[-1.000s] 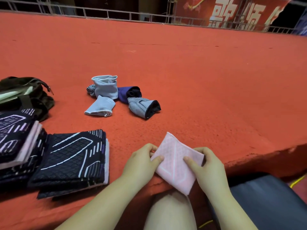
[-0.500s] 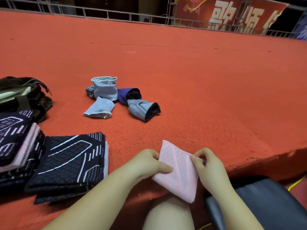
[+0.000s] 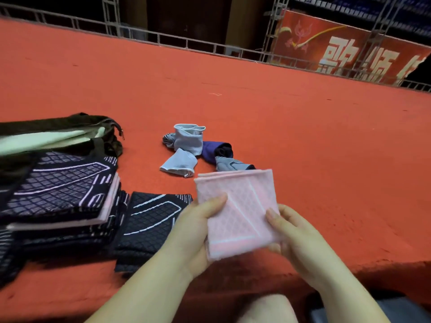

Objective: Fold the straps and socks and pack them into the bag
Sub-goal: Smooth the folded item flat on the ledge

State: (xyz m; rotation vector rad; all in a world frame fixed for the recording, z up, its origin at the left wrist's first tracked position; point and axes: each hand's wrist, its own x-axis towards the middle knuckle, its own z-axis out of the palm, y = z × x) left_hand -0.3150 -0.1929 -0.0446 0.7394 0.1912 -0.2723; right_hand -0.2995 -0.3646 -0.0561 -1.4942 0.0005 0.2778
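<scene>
At the bottom of the frame a bare knee (image 3: 265,308) shows between the two forearms. Above it, both hands hold a folded pink strap (image 3: 238,213) lifted off the red carpet (image 3: 303,136), lower centre of the frame. The left hand (image 3: 198,229) grips the strap's left edge, thumb curled over the top face and fingers beneath. The right hand (image 3: 296,236) grips the right edge in the same manner, thumb on top, fingers under. To the lower left, a folded black strap (image 3: 149,220) with pale line markings lies flat on the carpet, touching a stack of folded black straps (image 3: 58,194) at the left edge. Behind that stack, at mid left, lies a dark green bag (image 3: 70,129), its mouth open and showing pale lining. At centre frame, just beyond the pink strap, sits a loose heap of socks (image 3: 186,145), light blue, grey and purple. Along the top run a metal railing (image 3: 163,40) and, upper right, a red banner (image 3: 349,52).
</scene>
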